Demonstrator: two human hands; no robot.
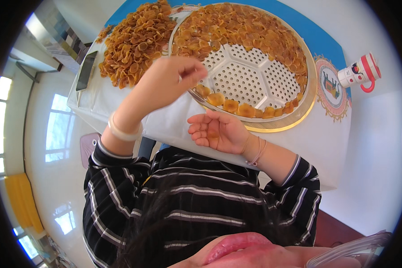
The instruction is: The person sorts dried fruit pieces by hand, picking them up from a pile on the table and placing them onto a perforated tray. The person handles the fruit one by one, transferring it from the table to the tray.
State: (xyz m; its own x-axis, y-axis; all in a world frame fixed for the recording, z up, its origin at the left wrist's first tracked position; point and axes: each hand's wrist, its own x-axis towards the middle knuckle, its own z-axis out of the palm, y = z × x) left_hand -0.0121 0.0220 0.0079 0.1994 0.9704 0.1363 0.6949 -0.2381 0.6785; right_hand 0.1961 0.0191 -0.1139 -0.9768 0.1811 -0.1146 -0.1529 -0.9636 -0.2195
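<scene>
My left hand [169, 82], with a pale bangle at its wrist, hovers palm down over the near left rim of a round perforated metal tray [241, 82]. Its thumb and fingertips are close together and blurred; whether they pinch anything cannot be told. Below the tray's near rim, my right hand [221, 132] is palm up and cupped, holding a thin amber slice [213, 134]. Dried orange-brown slices [234, 25] cover the tray's far and right parts, and a single row lines its near edge. Left of the tray rises a large heap of similar slices [137, 43].
A phone [87, 72] lies at the left edge of the white-covered table [174, 124]. The tray rests on a gold-rimmed round base [274, 128]. To the right are a printed elephant medallion [331, 83] and a red-and-white mug [360, 72]. A blue cover [325, 37] spans the far side.
</scene>
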